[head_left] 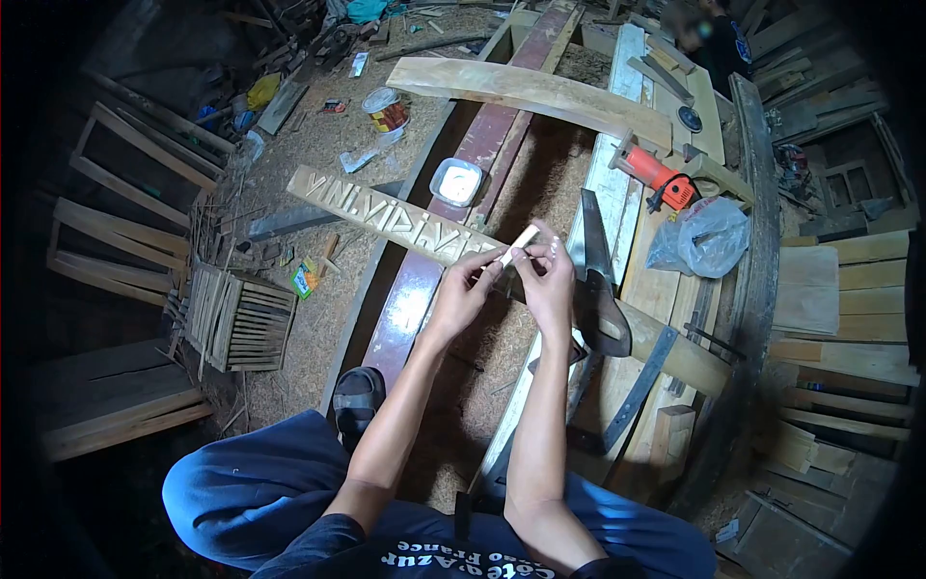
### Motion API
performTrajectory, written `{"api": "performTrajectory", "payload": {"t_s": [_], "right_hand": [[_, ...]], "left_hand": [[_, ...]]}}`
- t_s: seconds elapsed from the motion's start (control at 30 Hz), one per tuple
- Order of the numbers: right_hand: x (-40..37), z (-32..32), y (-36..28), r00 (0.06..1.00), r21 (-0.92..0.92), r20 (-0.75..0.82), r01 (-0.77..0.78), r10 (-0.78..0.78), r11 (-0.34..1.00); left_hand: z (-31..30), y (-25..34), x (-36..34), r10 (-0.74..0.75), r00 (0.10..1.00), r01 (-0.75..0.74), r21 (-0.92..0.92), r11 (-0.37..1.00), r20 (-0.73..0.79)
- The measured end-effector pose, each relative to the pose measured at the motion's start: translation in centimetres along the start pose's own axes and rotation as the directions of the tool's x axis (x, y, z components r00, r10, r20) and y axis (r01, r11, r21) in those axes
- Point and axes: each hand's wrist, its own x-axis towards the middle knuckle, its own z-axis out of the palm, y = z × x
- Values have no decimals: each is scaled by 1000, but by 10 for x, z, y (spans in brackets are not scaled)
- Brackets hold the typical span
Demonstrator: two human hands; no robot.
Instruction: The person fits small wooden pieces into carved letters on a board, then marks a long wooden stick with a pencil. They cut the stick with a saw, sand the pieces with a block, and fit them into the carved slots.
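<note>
A short, pale wooden strip (521, 245) is held up between my two hands. My left hand (465, 292) is closed, pinching its lower end, and my right hand (546, 280) has its thumb and fingers closed on it higher up. Just behind them lies a long board (318, 185) with raised letters reading "VINI.VIDI.VI"; my hands hide its right part. A handsaw (594, 241) with a dark handle rests to the right of my right hand. Beyond the lettered board stands a square tub of white stuff (455, 182).
At right are a red power tool (656, 179), a clear plastic bag (709, 238) and a flat metal bar (640, 388). A curved plank (531, 89) crosses the frame at the back. A paint can (386, 111) stands on the shavings-covered floor. Another person (721, 48) is at the far right.
</note>
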Motion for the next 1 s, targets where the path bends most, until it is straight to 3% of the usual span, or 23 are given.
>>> {"api": "performTrajectory", "payload": {"t_s": [0.1,0.13,0.23,0.27,0.33,0.43,0.5,0.67,0.7,0.77,0.83,0.9,1.0], "right_hand": [[-2,-5,3,993,40,21,-117,116,992],[-2,-5,5,1000,-43,-29,4,-6,999],[-1,-13,-1,995,-151,-90,19,-33,988],[-3,-19,-6,990,-135,-86,-127,116,983],[-1,-29,8,992,-224,-89,-104,85,969],[-3,-39,8,994,-355,-98,-71,39,932],[-7,-44,0,985,-542,-64,-171,163,823],[-13,-54,23,999,-716,-23,16,-46,698],[-14,-54,19,999,-716,-25,15,-48,698],[-16,-57,11,971,-665,-5,-182,239,724],[-25,-57,32,976,-644,-35,-187,216,742],[-32,-56,47,928,-449,-161,-371,335,813],[-37,-50,49,932,-551,-219,-363,289,751]], "left_hand": [[-2,21,-6,69,996,-79,166,983,62],[-3,21,-7,62,996,-72,166,983,59],[-7,17,-3,83,995,-96,324,941,52],[-7,15,-2,149,987,-162,424,891,64],[-4,11,1,274,956,-283,601,747,109],[4,9,7,303,943,-319,634,704,138],[9,7,10,319,936,-337,644,687,150],[22,-4,13,298,924,-376,696,612,238],[23,-5,14,266,925,-380,702,602,273],[23,-7,14,242,916,-401,704,587,320],[29,-9,15,415,873,-470,670,575,257],[34,-5,13,438,879,-443,658,609,187],[39,-12,6,444,892,-402,605,687,88]]}}
